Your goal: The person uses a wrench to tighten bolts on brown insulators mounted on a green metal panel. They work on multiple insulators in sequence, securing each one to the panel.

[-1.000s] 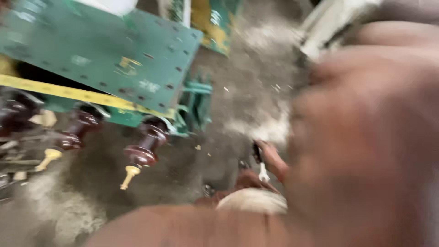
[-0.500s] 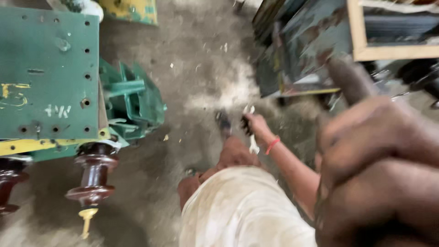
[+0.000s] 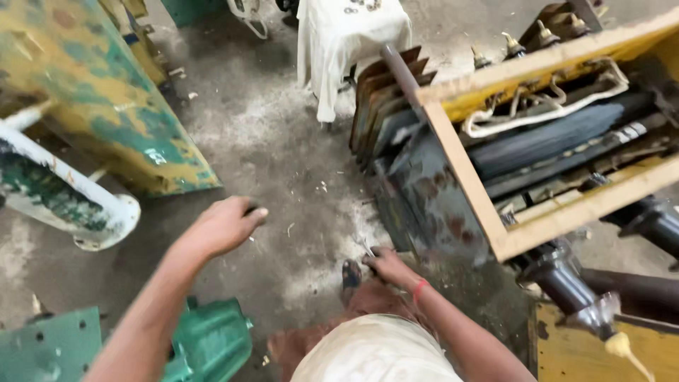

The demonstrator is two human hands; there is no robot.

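Reaching down, the right hand [image 3: 387, 265] is closed on a small metal tool [image 3: 368, 247] at the floor [image 3: 283, 141], beside the foot [image 3: 351, 274] and the tank [image 3: 431, 205]. The tool's long axis points up-left from the fist. The left hand [image 3: 223, 226] hangs loosely curled over bare floor, holding nothing visible, well apart from the tool. The tank holds coils and leads [image 3: 544, 106].

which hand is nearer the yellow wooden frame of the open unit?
Right. The right hand is low by the floor, just left of the yellow wooden frame and its lower corner. The left hand is out over the concrete floor, farther left.
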